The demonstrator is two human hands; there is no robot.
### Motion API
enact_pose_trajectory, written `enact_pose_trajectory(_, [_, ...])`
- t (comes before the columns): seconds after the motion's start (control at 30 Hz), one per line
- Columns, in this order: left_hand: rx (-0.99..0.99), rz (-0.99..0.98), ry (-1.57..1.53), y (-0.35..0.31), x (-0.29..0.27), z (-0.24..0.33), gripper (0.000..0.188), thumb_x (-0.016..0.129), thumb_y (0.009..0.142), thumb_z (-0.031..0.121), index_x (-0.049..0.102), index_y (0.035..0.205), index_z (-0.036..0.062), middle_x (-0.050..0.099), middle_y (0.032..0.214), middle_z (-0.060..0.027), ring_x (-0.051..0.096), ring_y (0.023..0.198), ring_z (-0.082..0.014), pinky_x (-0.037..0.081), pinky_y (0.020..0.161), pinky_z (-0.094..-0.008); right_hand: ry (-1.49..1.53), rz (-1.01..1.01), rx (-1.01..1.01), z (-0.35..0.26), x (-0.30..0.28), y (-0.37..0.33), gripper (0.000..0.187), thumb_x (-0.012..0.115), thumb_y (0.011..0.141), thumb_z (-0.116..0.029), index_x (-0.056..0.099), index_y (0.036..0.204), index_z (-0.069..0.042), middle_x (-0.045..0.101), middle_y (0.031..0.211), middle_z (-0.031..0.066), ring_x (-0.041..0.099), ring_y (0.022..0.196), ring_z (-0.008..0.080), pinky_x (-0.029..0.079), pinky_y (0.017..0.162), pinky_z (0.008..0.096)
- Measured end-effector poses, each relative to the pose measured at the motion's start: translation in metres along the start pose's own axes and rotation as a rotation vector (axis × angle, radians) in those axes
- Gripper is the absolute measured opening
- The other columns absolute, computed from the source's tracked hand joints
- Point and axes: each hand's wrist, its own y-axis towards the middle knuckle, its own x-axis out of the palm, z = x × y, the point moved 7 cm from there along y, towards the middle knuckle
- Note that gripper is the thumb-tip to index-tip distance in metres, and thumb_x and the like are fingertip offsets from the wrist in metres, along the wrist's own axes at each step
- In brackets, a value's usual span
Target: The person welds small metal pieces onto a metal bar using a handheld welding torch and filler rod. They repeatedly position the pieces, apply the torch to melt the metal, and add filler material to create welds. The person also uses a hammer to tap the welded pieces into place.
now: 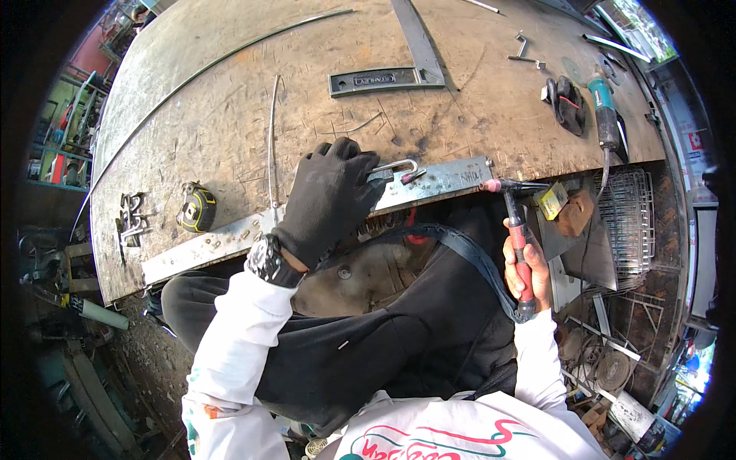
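Observation:
My left hand, in a black glove with a dark watch at the wrist, is closed at the table's near edge. From its fingers sticks a thin bent metal rod with a hooked end, over a long flat metal strip. A small reddish-tipped piece lies on the strip by the hook. My bare right hand is wrapped around the red handle of a TIG welding torch. The torch's pink nozzle points left, near the strip's right end and apart from the rod.
On the wooden table lie a combination of a dark try square, a tape measure, small bent metal pieces, a long curved rod and an angle grinder. A wire basket and a yellow box are at the right.

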Motion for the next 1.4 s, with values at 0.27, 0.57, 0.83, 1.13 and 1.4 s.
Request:
enact_pose_trajectory(0.27, [0.053,-0.187,-0.303,0.037,0.022,-0.018,0.022,0.071,0.083,0.022,0.077,0.096,0.006,0.071,0.082,-0.0154,0.068,0.08,-0.0355,0.054,0.073,-0.044,0.017,-0.016,-0.003,-0.002,-0.001,0.0,0.069,0.068,0.098,-0.04,0.039,0.149,-0.003,0.058,0.092,0.0068,0.051,0.042,0.008,0.045,0.035,0.023])
enact_pose_trajectory(0.57, [0.001,-0.129,-0.392,0.048,0.025,-0.009,0.015,0.066,0.083,0.017,0.073,0.083,0.0033,0.066,0.073,-0.0198,0.066,0.073,-0.0379,0.052,0.07,-0.0468,0.024,-0.012,-0.024,-0.001,-0.007,-0.002,0.069,0.068,0.099,-0.04,0.038,0.149,-0.003,0.057,0.093,0.0082,0.051,0.042,0.0085,0.044,0.033,0.0232])
enact_pose_trajectory(0.83, [0.043,0.206,-0.168,0.053,-0.02,-0.009,0.046,0.074,0.088,0.018,0.062,0.13,0.0049,0.065,0.12,-0.0203,0.065,0.104,-0.038,0.052,0.088,-0.0461,0.063,-0.007,-0.037,0.0,-0.01,0.0,0.071,0.067,0.099,-0.04,0.036,0.149,0.0,0.055,0.091,0.0086,0.05,0.041,0.0088,0.045,0.033,0.0238])
enact_pose_trajectory(1.13, [-0.357,0.269,-0.298,-0.002,-0.065,-0.064,0.016,0.07,0.096,0.012,0.074,0.106,0.0007,0.067,0.091,-0.0095,0.065,0.077,-0.0132,0.053,0.073,-0.0282,0.27,-0.062,-0.032,0.004,-0.015,0.001,0.071,0.067,0.1,-0.038,0.034,0.152,-0.001,0.056,0.093,0.0082,0.051,0.042,0.009,0.045,0.033,0.0231])
enact_pose_trajectory(1.4, [-0.074,0.127,0.054,0.04,-0.007,-0.052,0.031,0.077,0.087,0.025,0.071,0.112,0.0089,0.07,0.1,-0.0138,0.069,0.089,-0.0332,0.054,0.077,-0.0448,0.187,-0.047,-0.006,0.003,-0.017,0.0,0.072,0.067,0.099,-0.041,0.035,0.152,-0.004,0.056,0.093,0.0072,0.051,0.043,0.009,0.046,0.034,0.0233])
